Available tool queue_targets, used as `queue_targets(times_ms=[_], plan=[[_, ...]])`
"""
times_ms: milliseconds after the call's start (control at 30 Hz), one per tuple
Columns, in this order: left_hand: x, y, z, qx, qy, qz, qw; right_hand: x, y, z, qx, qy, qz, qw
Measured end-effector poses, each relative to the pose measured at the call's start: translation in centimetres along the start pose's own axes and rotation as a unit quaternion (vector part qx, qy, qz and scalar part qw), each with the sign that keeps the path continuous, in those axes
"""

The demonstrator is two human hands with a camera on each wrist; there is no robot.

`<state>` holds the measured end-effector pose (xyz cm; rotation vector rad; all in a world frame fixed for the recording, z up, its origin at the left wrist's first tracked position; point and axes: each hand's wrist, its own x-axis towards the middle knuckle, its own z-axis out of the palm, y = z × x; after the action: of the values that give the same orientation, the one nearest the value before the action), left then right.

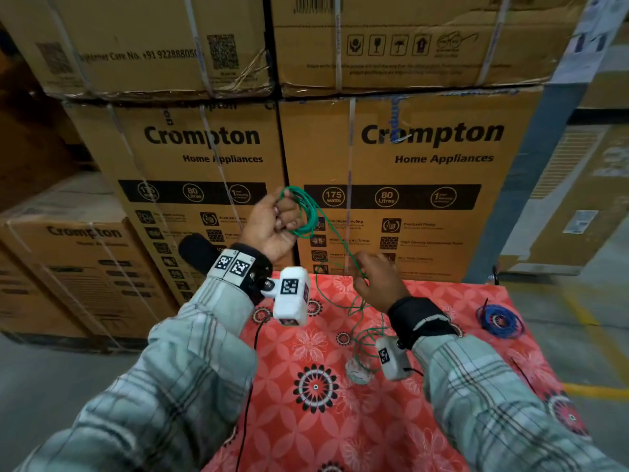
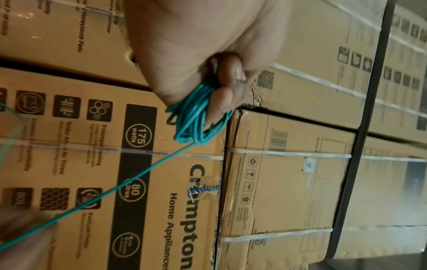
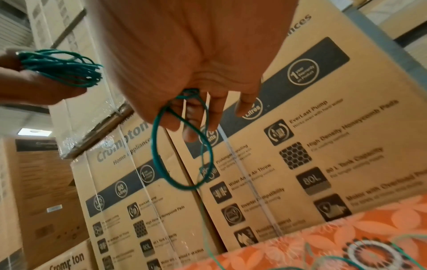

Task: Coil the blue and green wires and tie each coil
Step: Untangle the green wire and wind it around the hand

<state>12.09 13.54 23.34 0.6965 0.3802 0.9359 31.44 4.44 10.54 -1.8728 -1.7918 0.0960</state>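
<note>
**One coil down, the green one half wound**

One of the two wires looks finished: the blue wire (image 1: 499, 321) lies as a closed coil on the red floral cloth (image 1: 316, 420) at the table's far right, with what seems to be a dark tie sticking up from it, though the tie is too small to be sure of.

The green wire (image 1: 304, 212) is in hand. The left hand (image 1: 272, 226), raised in front of the stacked cartons (image 1: 425, 148), has its fingers curled round a bundle of several green loops. From that bundle a single strand runs down to the right hand (image 1: 374, 277), whose fingers pinch it just above the table, with a small loop hanging below them in the right wrist view.

Below the right hand a fair length of green wire is loose, lying in wide slack curls on the cloth. So by my reading the coiling of the green wire is roughly midway; the rest must be wound on, and then this coil must be tied.
</note>
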Motion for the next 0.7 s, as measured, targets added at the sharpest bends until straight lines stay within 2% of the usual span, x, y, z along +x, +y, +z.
queue_targets(times_ms=[133, 233, 267, 333, 433, 533, 600, 700], plan=[[0.9, 0.7, 0.4, -0.040, 0.040, 0.040, 0.998, -1.3, 1.6, 1.1, -0.017, -0.075, 0.026, 0.997], [1.5, -0.9, 0.2, -0.009, 0.071, 0.052, 0.996, -1.2, 2.0, 1.6, -0.029, -0.120, 0.034, 0.992], [1.7, -1.5, 0.2, 0.008, 0.078, 0.048, 0.996, -1.0, 1.9, 1.6, -0.003, -0.112, 0.029, 0.993], [1.8, -2.4, 0.2, 0.040, 0.082, 0.029, 0.995, -1.0, 1.5, 1.5, 0.113, -0.052, 0.002, 0.992], [1.7, -3.1, 0.3, 0.061, 0.070, 0.008, 0.996, -0.6, 0.1, 0.4, 0.292, 0.007, -0.028, 0.956], [1.9, -2.6, 0.4, 0.048, 0.081, 0.010, 0.996, 0.3, -1.0, -1.0, 0.404, 0.018, 0.002, 0.915], [2.2, -1.5, 0.4, 0.024, 0.087, 0.027, 0.996, 0.6, -0.9, -0.9, 0.434, -0.024, 0.023, 0.901], [2.4, -0.9, 0.3, 0.013, 0.099, 0.030, 0.995, 0.3, -0.3, 0.3, 0.366, -0.068, 0.018, 0.928]])
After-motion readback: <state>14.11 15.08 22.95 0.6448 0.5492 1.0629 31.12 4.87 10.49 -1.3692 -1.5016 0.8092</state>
